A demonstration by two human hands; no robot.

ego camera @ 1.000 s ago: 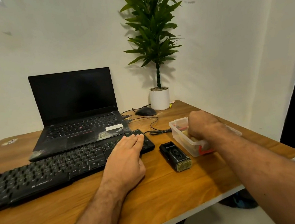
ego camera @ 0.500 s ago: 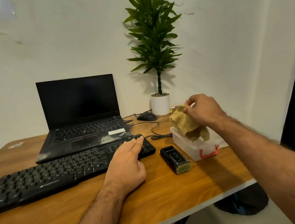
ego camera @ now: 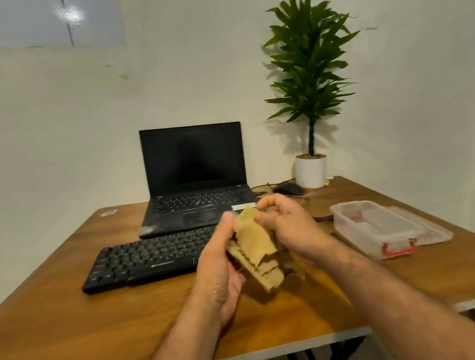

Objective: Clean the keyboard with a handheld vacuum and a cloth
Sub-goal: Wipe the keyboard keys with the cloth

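Observation:
A folded tan cloth [ego camera: 254, 246] hangs in the air above the table's middle, held between both hands. My left hand [ego camera: 220, 269] grips its left edge with the thumb on top. My right hand [ego camera: 289, 224] pinches its upper right part. The black keyboard [ego camera: 146, 258] lies flat on the wooden table [ego camera: 67, 325], just left of and behind my hands; its right end is hidden by them. The handheld vacuum is hidden behind my hands and the cloth.
An open black laptop [ego camera: 196, 179] with dust on its palm rest stands behind the keyboard. A clear plastic box [ego camera: 374, 226] with a red clasp sits at the right. A potted plant [ego camera: 306, 115], a black mouse [ego camera: 291, 189] and cables are at the back right corner.
My right hand lifted the cloth out of the plastic box and carried it left to the middle. My left hand left the keyboard and took hold of the cloth too. The view pulled back.

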